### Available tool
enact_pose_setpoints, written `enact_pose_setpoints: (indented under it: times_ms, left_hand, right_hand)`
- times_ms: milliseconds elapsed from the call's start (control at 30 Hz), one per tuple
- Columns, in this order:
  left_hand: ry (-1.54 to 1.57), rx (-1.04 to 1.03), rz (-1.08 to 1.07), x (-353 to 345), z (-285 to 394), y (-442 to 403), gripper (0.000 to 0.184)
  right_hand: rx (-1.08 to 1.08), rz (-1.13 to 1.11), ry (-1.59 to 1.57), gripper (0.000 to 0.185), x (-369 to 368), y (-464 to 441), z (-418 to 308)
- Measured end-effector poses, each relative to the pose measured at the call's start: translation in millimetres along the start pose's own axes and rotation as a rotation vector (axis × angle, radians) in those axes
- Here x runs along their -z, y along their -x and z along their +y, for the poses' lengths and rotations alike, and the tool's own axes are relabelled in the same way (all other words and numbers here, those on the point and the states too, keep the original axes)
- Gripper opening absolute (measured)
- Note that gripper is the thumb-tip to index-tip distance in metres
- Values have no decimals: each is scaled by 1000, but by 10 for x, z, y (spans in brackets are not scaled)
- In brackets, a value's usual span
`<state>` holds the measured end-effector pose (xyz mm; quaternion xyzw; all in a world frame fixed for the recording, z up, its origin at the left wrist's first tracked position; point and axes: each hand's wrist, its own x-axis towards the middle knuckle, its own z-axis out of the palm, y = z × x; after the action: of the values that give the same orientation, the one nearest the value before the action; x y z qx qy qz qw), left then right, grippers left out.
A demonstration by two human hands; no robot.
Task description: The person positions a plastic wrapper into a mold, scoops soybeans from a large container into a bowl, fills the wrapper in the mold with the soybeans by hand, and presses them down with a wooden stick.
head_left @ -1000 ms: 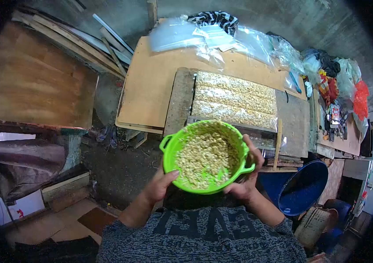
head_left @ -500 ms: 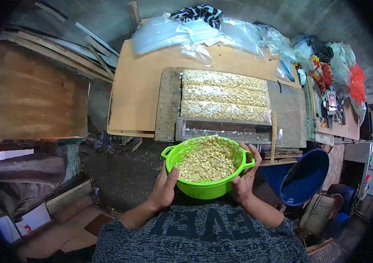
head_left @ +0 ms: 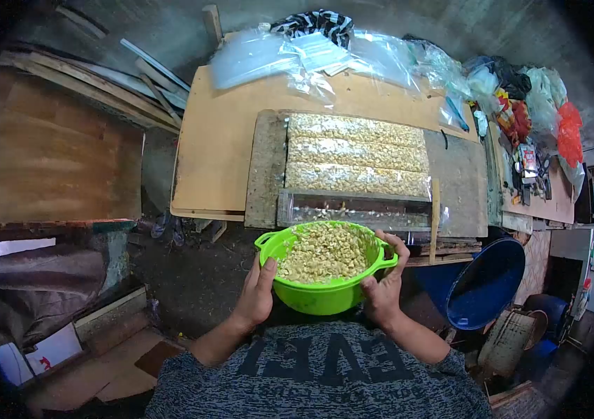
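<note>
A green two-handled bowl (head_left: 321, 299) is held in front of the chest, partly filled with pale, chunky grain-like pieces (head_left: 325, 255). My left hand (head_left: 255, 297) grips its left side, thumb near the rim. On the right side, my right hand (head_left: 386, 279) holds it by the handle, with fingers behind and thumb in front. Just beyond the bowl, a board (head_left: 263, 171) bears several rows of similar pale pieces (head_left: 356, 157). A clear-walled trough (head_left: 360, 208) with a few loose pieces lies along the near side of the rows.
Plastic bags and sheets (head_left: 255, 59) lie at the back of the tan table (head_left: 216, 140). A wooden strip (head_left: 435, 220) stands by the trough's right end. A blue barrel (head_left: 482, 286) is at the right, a brown wooden panel (head_left: 52, 146) at the left.
Both hands have brought the bowl from a tilted pose, opening toward the camera, to a more level one, slightly lower. The view has shifted, and the pieces inside look resettled.
</note>
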<state>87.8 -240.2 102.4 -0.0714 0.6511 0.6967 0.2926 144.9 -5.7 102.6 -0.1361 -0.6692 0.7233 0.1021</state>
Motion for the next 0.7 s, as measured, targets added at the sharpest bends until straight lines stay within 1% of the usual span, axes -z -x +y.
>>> enact_pose_setpoints:
  times_ms: [33, 100, 133, 167, 200, 233, 300, 333, 367, 433, 467, 500, 533, 567, 600, 633, 700]
  left_hand:
    - [1, 4, 1, 14, -45, 47, 58]
    - [-24, 12, 12, 44, -43, 108, 59]
    - [-25, 13, 10, 54, -7, 123, 59]
    - [-46, -40, 5, 65, 15, 166, 60]
    - [-67, -92, -1, 60, 16, 209, 60]
    - [-66, -93, -3, 31, 24, 180, 60]
    - [16, -8, -27, -38, 63, 13, 60]
    - [7, 27, -11, -42, 26, -20, 60]
    - [7, 28, -10, -58, 27, -26, 60]
    - [-88, 12, -47, -84, 39, -29, 60]
    - [-95, -27, -49, -109, 46, 10, 59]
    - [-96, -24, -54, -133, 62, 3, 59]
    - [-73, -31, -60, -164, 74, 5, 59]
    - [-51, -40, -69, -196, 84, -5, 58]
    - [-26, 1, -90, -222, 54, -86, 59]
    - [-28, -8, -94, -247, 46, -134, 59]
    - [-96, 27, -148, -296, 14, -180, 59]
  right_hand:
    - [-46, -3, 11, 100, 13, 9, -1]
    - [-7, -9, 16, 100, 16, 22, -37]
    - [131, -6, 17, 101, 10, 16, -45]
    - [263, -4, 20, 102, 15, 37, -63]
    - [147, -35, 80, 101, 43, -15, -150]
    - [-39, -45, 12, 100, 45, -36, -184]
    - [-14, -14, 16, 97, 45, 12, -37]
    - [-15, -13, 14, 97, 75, 32, -21]
    - [-27, 4, 23, 97, 103, 39, -35]
    - [-43, 27, 28, 97, 138, 83, -61]
    - [66, 46, 24, 97, 156, 106, -70]
    - [172, 66, 22, 98, 182, 125, -87]
    - [143, 65, 31, 99, 238, 116, -123]
    - [26, 62, 71, 100, 287, 78, -181]
    - [4, 79, 63, 100, 305, 91, -149]
    - [-13, 92, 54, 100, 320, 88, -112]
    - [-38, 112, 38, 100, 368, 107, -110]
